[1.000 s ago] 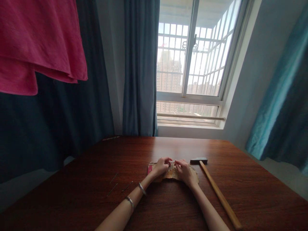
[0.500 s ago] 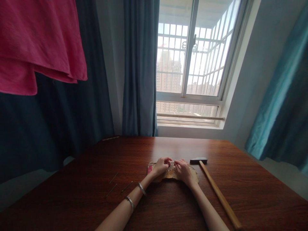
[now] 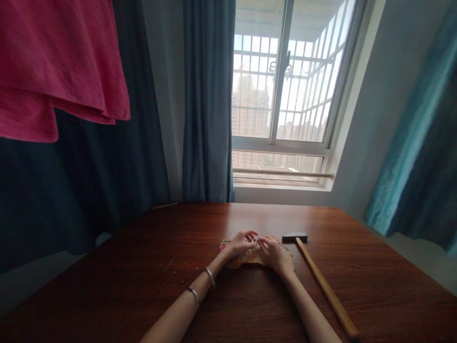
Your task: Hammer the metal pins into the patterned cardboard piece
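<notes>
A tan, dark-speckled piece (image 3: 251,257), fabric-like with a wavy near edge, lies on the table under both hands. Pink shows at its left end, and short slanted dark marks run along its far right edge. My left hand (image 3: 241,243) rests over its far left side, thumb and fingers curled close together. On the other side my right hand (image 3: 274,253) pinches near the middle of the far edge. The fingertips of both hands almost meet there around small dark and pale strands, too tiny to make out. Two silvery bracelets circle my left forearm.
Three thin metal rods (image 3: 189,275) lie left of my left forearm. To the right is a hammer (image 3: 325,288), its dark head away from me and its wooden handle towards me. Beyond the brown table (image 3: 114,281) are blue curtains (image 3: 207,105) and a barred window (image 3: 280,85). A pink cloth (image 3: 64,66) hangs upper left.
My left hand has shifted slightly to the right, its fingers raised and reaching nearer to my right fingertips. My right hand and the hammer stay almost in place.
</notes>
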`<act>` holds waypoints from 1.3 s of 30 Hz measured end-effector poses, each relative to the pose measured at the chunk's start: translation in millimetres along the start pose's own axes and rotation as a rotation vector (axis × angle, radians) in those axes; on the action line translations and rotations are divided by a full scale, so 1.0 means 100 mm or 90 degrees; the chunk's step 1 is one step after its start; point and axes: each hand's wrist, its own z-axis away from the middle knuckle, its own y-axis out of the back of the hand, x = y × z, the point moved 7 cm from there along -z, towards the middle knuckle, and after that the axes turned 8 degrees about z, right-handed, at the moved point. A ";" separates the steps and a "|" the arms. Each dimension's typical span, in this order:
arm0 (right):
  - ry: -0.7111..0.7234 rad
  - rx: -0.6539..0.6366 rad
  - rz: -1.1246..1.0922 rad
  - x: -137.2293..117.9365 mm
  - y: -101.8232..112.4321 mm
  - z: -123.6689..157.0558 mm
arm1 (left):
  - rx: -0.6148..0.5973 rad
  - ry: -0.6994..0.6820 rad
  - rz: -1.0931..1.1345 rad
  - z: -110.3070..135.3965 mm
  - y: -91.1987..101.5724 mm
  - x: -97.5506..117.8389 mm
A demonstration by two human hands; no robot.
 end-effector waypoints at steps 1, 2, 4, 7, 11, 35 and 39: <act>-0.004 0.001 -0.002 0.01 -0.01 0.00 | 0.002 -0.005 0.000 0.00 0.00 0.01; -0.007 0.004 -0.003 0.01 -0.01 0.00 | 0.006 -0.010 -0.001 0.00 0.00 0.02; -0.012 0.009 -0.007 0.03 -0.02 0.00 | 0.013 -0.017 0.000 0.00 -0.01 0.05; -0.012 0.009 -0.016 0.04 -0.04 0.01 | 0.023 -0.018 -0.002 -0.01 -0.03 0.08; -0.008 0.006 -0.021 0.04 -0.04 0.01 | 0.037 -0.014 -0.013 -0.02 -0.05 0.08; -0.024 -0.011 -0.033 0.06 -0.01 0.01 | 0.042 -0.038 -0.030 -0.08 -0.08 0.00; -0.011 -0.015 -0.024 0.04 0.00 0.02 | 0.031 -0.052 -0.016 -0.07 -0.07 0.01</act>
